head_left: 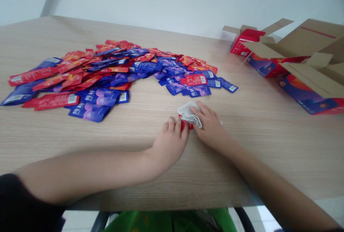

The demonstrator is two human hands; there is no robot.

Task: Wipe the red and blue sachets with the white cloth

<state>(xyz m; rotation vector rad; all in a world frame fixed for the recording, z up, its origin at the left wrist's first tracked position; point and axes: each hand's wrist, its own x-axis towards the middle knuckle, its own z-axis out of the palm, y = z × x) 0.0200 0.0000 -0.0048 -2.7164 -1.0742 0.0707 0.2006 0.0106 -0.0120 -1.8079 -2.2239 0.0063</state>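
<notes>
My left hand [171, 139] rests on the wooden table [268, 131], its fingertips pressing down a red sachet [183, 124] that is mostly hidden. My right hand [210, 126] lies on top of a crumpled white cloth [188, 113], fingers curled over it, and the cloth covers part of the red sachet. Both hands meet at the same spot near the table's middle. Just beyond them spreads a wide pile of red and blue sachets [118, 70].
Opened cardboard cartons with red and blue printing [295, 63] lie at the far right of the table. A white wall runs behind. A chair and green fabric [166, 221] show below the table's near edge.
</notes>
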